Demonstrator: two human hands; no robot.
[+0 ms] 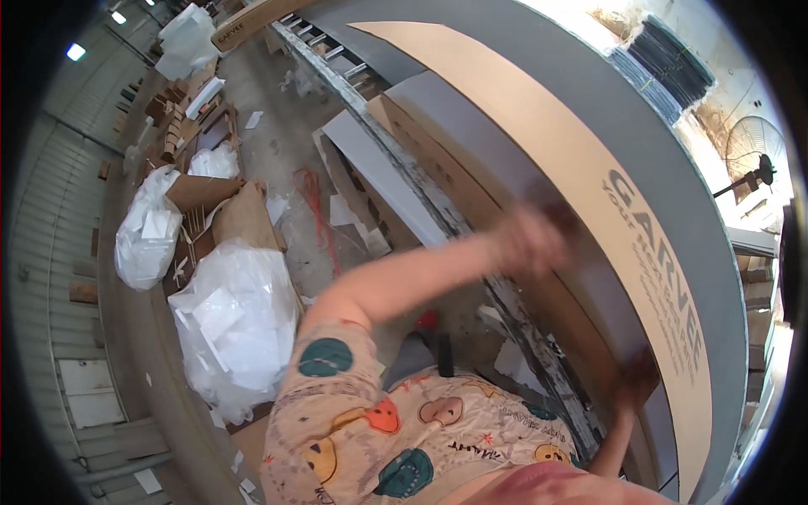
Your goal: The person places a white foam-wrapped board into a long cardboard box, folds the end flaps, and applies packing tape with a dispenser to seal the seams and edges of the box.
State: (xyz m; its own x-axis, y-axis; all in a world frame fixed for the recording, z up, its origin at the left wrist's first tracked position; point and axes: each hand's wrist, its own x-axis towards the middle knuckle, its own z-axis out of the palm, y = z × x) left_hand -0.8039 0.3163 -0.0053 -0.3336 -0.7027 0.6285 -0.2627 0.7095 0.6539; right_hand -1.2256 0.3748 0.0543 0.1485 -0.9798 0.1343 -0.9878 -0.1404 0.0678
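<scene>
A long cardboard box with dark printing on its upstanding flap stretches in front of me. Inside it, along the near side, lies a smooth grey-purple panel. My left hand is over the near part of the box, by the panel; motion smears its fingers. Farther right, my right hand reaches down in shadow against the panel, near the flap's inner face. Its fingers are too dark to make out, and whether it grips anything is hidden.
A worn metal roller conveyor runs along the box's near side. On the left are clear bags of white foam and cardboard scraps. Red strapping lies on the floor. A fan stands at far right.
</scene>
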